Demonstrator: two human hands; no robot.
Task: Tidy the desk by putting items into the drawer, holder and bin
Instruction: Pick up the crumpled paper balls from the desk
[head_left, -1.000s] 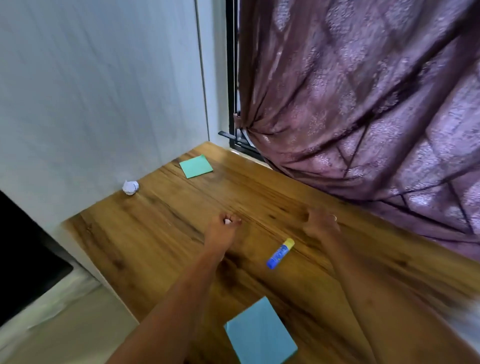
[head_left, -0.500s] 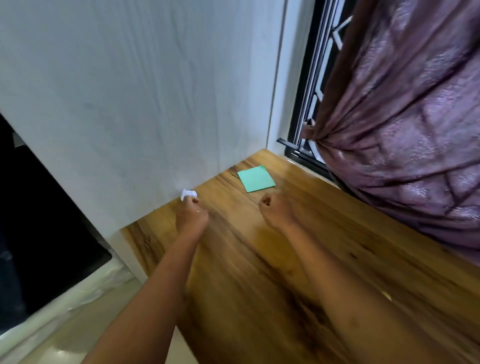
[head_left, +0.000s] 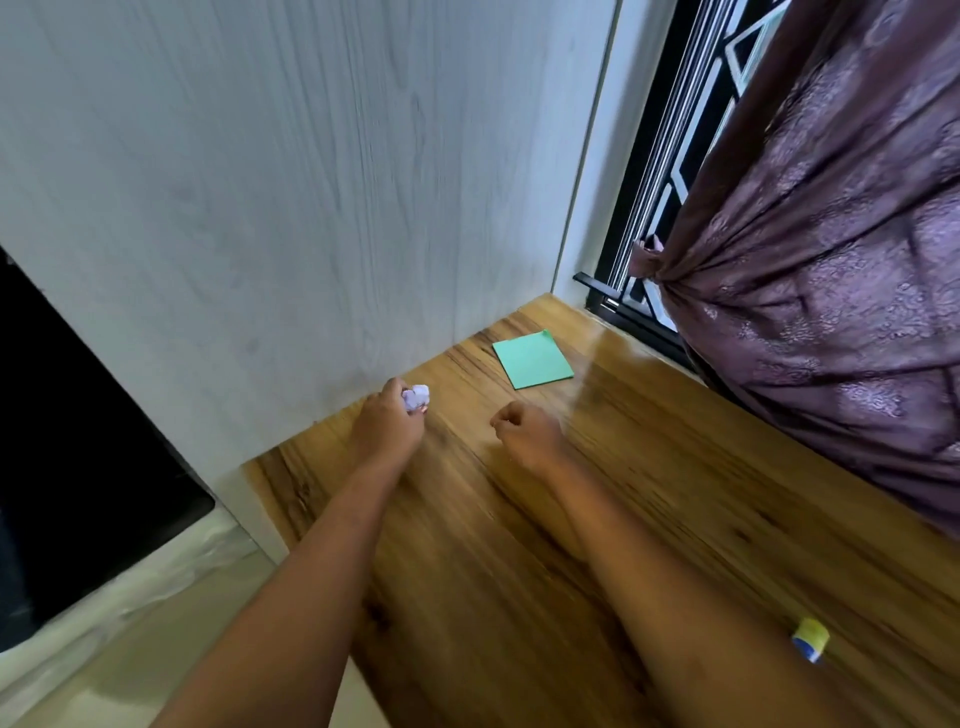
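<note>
In the head view, the left hand (head_left: 387, 426) sits just left of centre frame, at the far edge of the wooden desk (head_left: 675, 493) where it meets the pale wall panel (head_left: 311, 182). Its fingertips are closed around a crumpled paper ball (head_left: 416, 397), which shows white beyond the knuckles. Whether the ball touches the desk or is already lifted cannot be told.

The right hand (head_left: 527, 434) lies at centre frame, curled into a fist with nothing visible in it.

The ball looks very light and soft. It should squash rather than slip, so a loose fingertip pinch anywhere round its body will probably hold it, and squeezing harder would only pack it smaller. As scrap paper it likely belongs in the bin, which is not in frame.

A green sticky note pad (head_left: 532, 359) lies flat above centre, near the desk's far corner. Thin and flexible, it is probably best taken by lifting one edge.

At lower right a glue stick (head_left: 810, 639) peeks out beside the right forearm. It is rigid and smooth, and may roll if nudged.

A purple curtain (head_left: 805, 260) fills the upper right.
</note>
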